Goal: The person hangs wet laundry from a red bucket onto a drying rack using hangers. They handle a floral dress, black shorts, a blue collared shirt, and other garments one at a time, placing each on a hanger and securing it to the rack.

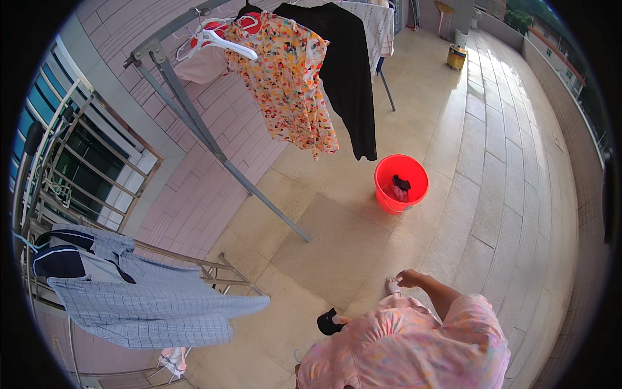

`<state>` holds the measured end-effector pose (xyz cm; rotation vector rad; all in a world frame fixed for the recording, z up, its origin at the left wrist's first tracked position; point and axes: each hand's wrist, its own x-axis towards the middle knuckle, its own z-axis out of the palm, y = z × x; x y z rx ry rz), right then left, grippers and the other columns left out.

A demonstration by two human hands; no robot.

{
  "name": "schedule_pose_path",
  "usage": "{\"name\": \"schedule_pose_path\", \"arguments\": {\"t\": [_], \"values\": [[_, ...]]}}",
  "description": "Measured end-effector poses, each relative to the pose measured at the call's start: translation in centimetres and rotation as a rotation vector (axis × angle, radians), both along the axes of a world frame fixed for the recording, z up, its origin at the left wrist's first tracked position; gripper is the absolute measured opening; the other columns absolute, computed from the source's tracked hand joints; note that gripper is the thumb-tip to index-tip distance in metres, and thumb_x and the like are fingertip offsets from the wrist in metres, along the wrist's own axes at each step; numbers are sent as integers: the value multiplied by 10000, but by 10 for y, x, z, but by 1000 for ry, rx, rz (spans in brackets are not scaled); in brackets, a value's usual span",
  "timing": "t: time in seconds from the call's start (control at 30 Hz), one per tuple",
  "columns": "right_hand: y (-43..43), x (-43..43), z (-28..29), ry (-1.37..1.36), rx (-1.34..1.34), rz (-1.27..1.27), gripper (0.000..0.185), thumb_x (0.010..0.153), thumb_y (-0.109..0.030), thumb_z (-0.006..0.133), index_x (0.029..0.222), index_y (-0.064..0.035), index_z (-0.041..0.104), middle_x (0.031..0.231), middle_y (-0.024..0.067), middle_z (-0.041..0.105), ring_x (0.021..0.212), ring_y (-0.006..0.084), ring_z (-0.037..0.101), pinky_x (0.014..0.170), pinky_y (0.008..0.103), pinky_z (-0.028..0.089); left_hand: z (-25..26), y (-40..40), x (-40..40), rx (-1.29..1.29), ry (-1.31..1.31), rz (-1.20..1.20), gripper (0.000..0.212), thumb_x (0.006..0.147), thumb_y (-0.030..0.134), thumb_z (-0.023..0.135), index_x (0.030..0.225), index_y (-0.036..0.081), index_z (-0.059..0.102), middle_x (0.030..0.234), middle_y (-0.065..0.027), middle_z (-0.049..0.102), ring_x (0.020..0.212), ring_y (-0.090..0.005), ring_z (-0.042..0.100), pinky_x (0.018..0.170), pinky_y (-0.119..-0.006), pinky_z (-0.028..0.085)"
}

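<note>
My right hand (410, 278) hangs beside the pink patterned dress (388, 345) with loosely bent fingers and nothing visible in it. It overlaps the view of a foot in a pale sandal (393, 286). Only a sliver of skin at the dress's lower left edge may belong to my left hand or arm (297, 369); a thin pale blue curved piece (297, 356) shows just above it. A black item (329, 322) is by the dress hem, perhaps footwear. Ahead, a red bucket (383, 199) holds dark and reddish cloth (400, 189).
A metal drying frame (214, 146) carries a floral shirt (291, 82), black garment (347, 73) and white hangers (221, 41). At left, a grey-blue checked garment (155, 311) hangs on a rack by a barred window. A low wall (568, 126) runs along the right; a metal tin (457, 57) stands farther off.
</note>
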<state>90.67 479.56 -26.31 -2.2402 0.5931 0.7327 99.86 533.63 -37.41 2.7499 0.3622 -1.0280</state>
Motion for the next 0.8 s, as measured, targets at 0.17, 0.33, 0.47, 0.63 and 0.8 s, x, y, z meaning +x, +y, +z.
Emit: {"name": "schedule_pose_path", "arguments": {"t": [0.17, 0.33, 0.47, 0.63, 0.8], "values": [[-57, -59, -28, -133, -4, -201, 378, 667, -261, 565, 971, -37, 578, 922, 163, 591, 880, 307, 557, 775, 364, 440, 38, -96, 18, -139, -5, 40, 327, 680, 252, 580, 723, -71, 574, 697, -225, 592, 698, -341, 584, 610, -400, 457], [-124, -155, -59, 208, -72, -386, 390, 668, -303, 592, 961, -45, 588, 956, 175, 576, 911, 311, 542, 789, 363, 429, 101, -225, 43, -343, -9, 126, 322, 687, 252, 572, 732, -67, 578, 678, -221, 591, 678, -335, 584, 593, -401, 452], [-165, -197, -59, 295, -76, -440, 369, 655, -306, 589, 912, -42, 602, 938, 175, 580, 895, 310, 548, 769, 364, 437, 60, -266, 64, -409, -110, -71, 299, 710, 246, 542, 768, -43, 591, 629, -196, 590, 622, -322, 576, 564, -397, 435], [-204, -191, -66, 214, -69, -556, 363, 677, -286, 588, 928, -25, 593, 935, 179, 580, 894, 311, 550, 771, 358, 438, 99, -368, 73, -400, -101, -345, 294, 722, 258, 527, 845, 2, 600, 783, -181, 605, 759, -293, 585, 688, -353, 444], [-223, -132, -63, 109, 19, -612, 380, 706, -276, 575, 1003, -40, 566, 977, 187, 564, 933, 321, 532, 802, 367, 425, 75, -413, 100, -429, -14, -489, 304, 738, 269, 516, 961, 81, 601, 894, -159, 598, 855, -273, 571, 759, -335, 433]]}}
